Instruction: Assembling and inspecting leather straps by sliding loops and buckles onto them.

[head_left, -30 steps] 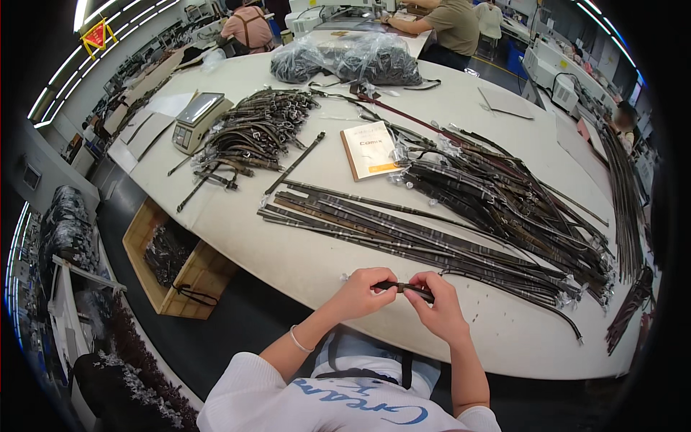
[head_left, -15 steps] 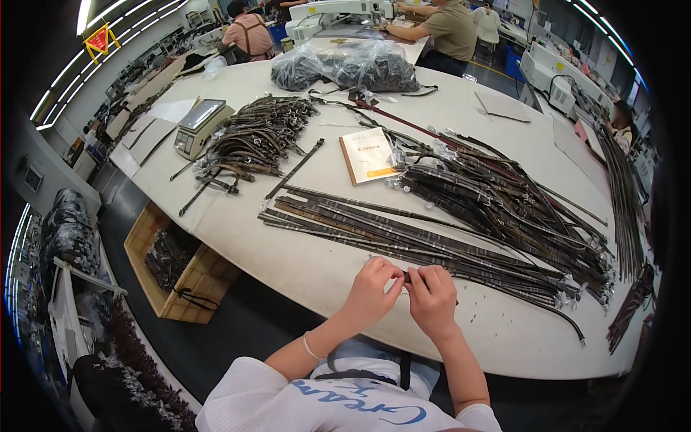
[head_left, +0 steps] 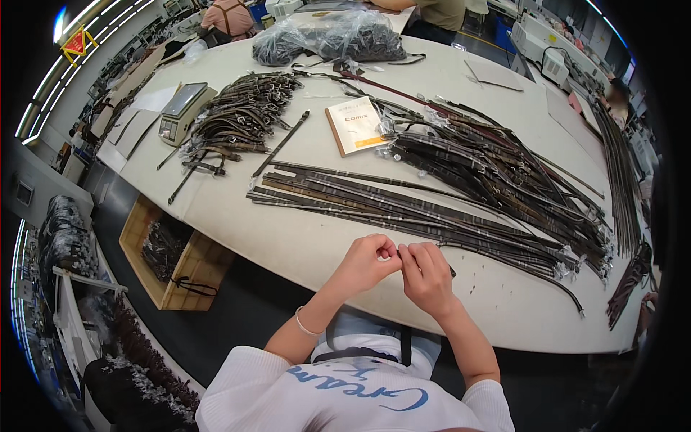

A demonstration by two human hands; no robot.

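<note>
Hands meet at the near edge of a big pale table (head_left: 302, 245), just above the person's lap. The left hand (head_left: 367, 263) is curled, with thumb and fingers pressed together at the tips, and the right hand (head_left: 426, 277) is closed in the same way, its fingertips touching those of the left hand. Between the two hands something small and dark is pinched, and a short dark strap end (head_left: 451, 271) shows at the right side of the right hand; how much of the strap is inside the hands I cannot tell. Just beyond the hands, a long flat bundle of dark striped straps (head_left: 403, 205) lies across the table from left to right, near the fingers but not touching them. Farther back and to the right is a bigger heap of dark straps (head_left: 497, 165) in clear wrapping. A thin booklet (head_left: 354, 126) with pale cover lies behind the long bundle. To the left of it a pile of curved dark straps (head_left: 241, 115) rests beside a small weighing scale (head_left: 183, 104). At the far side of the table there is a clear plastic bag (head_left: 331, 39) filled with dark pieces. Under the left edge of the table stands an open wooden box (head_left: 169, 255) with dark straps inside.
</note>
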